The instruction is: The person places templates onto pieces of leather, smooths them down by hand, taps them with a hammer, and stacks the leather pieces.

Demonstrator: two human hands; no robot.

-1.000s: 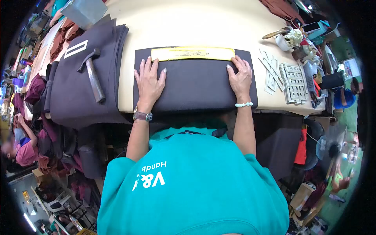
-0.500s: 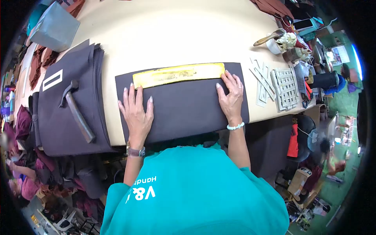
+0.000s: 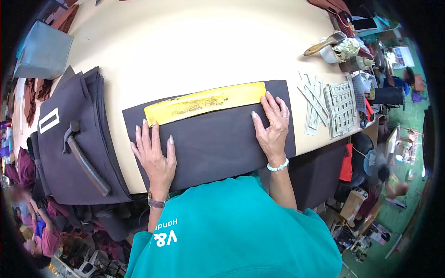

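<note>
A long yellow strip [image 3: 208, 103], smudged with dark marks, lies along the far edge of a dark sheet [image 3: 218, 143] on the table. My left hand [image 3: 156, 160] rests on the sheet with fingers spread, its fingertips at the strip's left end. At the opposite end, the fingertips of my right hand [image 3: 272, 124] touch the strip's lower corner; its fingers are stretched and the thumb stands apart. Neither hand is wrapped around anything.
On the left, a hammer [image 3: 88, 162] and a small white rectangular frame [image 3: 49, 121] lie on a stack of dark sheets [image 3: 74, 185]. Pale slotted templates [image 3: 342, 107], loose strips [image 3: 315, 104] and a brush [image 3: 324, 44] over a white cup sit right. A grey box [image 3: 44, 50] stands far left.
The whole view has tilted, so the left side of the table sits lower. Both hands stay at the two ends of the yellow strip, with little visible movement against it.
</note>
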